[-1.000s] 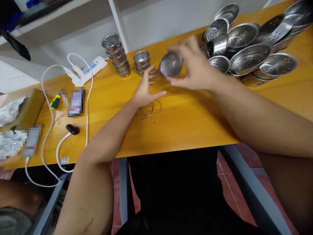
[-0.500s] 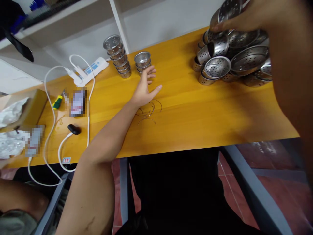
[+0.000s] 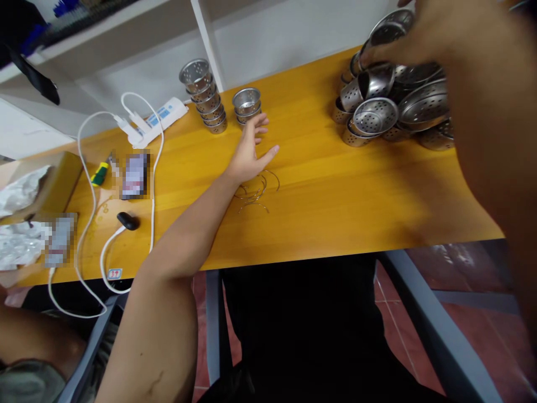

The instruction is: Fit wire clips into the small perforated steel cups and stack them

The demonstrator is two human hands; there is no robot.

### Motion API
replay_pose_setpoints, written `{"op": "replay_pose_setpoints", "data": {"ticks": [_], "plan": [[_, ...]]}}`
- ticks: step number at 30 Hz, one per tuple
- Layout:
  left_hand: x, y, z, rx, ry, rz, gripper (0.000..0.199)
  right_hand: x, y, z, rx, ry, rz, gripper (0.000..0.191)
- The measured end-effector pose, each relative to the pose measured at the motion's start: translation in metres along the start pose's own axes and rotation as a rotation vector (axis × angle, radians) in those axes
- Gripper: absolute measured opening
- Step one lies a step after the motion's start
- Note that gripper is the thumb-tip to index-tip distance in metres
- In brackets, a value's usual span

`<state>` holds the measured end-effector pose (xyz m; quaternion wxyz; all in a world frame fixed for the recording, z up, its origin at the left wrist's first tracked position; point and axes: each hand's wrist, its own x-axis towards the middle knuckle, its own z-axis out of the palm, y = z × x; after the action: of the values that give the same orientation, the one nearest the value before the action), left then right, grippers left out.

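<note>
My left hand rests on the wooden table with fingers spread, holding nothing. Its fingertips are beside a short stack of perforated metal cups. Several thin curved wires lie near its wrist. At the upper right, my right hand is around a perforated metal cup, thumb on the near side and a fingertip by the far rim; the other fingers are hidden. Beneath it is a pile of similar cups, some tipped over, partly covered by my right forearm.
A taller cup stack stands near the shelf divider. Left of it are a white power strip with cables, a blurred-out phone, a green-yellow screwdriver, a black plug-like piece and a cardboard box. Someone's arm shows lower left.
My right hand and the cup at it have shifted slightly, the cup now sitting lower against the pile with its rim tilted differently. My left hand has stayed in place.
</note>
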<state>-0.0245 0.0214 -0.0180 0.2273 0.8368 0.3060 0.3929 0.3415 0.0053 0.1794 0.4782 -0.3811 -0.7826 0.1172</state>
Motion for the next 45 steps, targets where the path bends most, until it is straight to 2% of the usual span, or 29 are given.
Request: {"op": "replay_pose_setpoints", "data": {"ticks": [3, 6, 8, 10, 13, 15, 17, 19, 22, 26, 29, 33, 36, 41, 45], "plan": [[0.002, -0.005, 0.001, 0.010, 0.032, -0.029, 0.088, -0.009, 0.004, 0.015, -0.068, 0.021, -0.049, 0.015], [0.004, -0.014, -0.003, 0.036, 0.124, -0.060, 0.081, -0.007, 0.011, 0.036, -0.212, 0.004, -0.190, 0.037], [0.005, -0.022, -0.007, 0.061, 0.196, -0.081, 0.076, -0.004, 0.010, 0.060, -0.271, -0.050, -0.257, 0.045], [0.005, -0.031, -0.010, 0.092, 0.265, -0.106, 0.075, -0.001, 0.007, 0.092, -0.203, -0.144, -0.170, 0.052], [0.003, -0.040, -0.012, 0.132, 0.338, -0.134, 0.079, 0.005, 0.012, 0.146, -0.122, -0.205, -0.039, 0.063], [0.003, -0.043, -0.012, 0.147, 0.355, -0.138, 0.080, 0.013, 0.024, 0.175, -0.071, -0.232, 0.014, 0.059], [0.002, -0.046, -0.010, 0.151, 0.357, -0.129, 0.081, 0.023, 0.039, 0.196, -0.051, -0.280, 0.020, 0.056], [0.002, -0.050, -0.009, 0.145, 0.350, -0.116, 0.083, 0.030, 0.049, 0.207, -0.069, -0.299, 0.029, 0.067], [0.003, -0.055, -0.009, 0.119, 0.318, -0.110, 0.088, 0.030, 0.048, 0.209, -0.091, -0.260, 0.063, 0.084], [0.006, -0.051, -0.010, -0.007, 0.316, -0.165, 0.105, 0.013, 0.027, 0.198, 0.016, -0.281, 0.037, 0.101], [0.008, -0.046, -0.013, -0.079, 0.307, -0.191, 0.107, 0.002, 0.013, 0.187, 0.093, -0.299, 0.005, 0.109], [0.011, -0.048, -0.016, -0.018, 0.224, -0.146, 0.111, -0.003, 0.010, 0.173, 0.191, -0.286, -0.003, 0.101], [0.016, -0.046, -0.018, -0.103, 0.168, -0.137, 0.123, -0.006, 0.008, 0.161, 0.320, -0.323, 0.051, 0.096], [0.019, -0.023, -0.023, -0.337, 0.130, -0.211, 0.124, -0.015, 0.000, 0.145, 0.446, -0.332, 0.177, 0.083], [0.019, -0.009, -0.024, -0.391, 0.124, -0.241, 0.129, -0.020, -0.003, 0.136, 0.535, -0.315, 0.228, 0.078]]}}
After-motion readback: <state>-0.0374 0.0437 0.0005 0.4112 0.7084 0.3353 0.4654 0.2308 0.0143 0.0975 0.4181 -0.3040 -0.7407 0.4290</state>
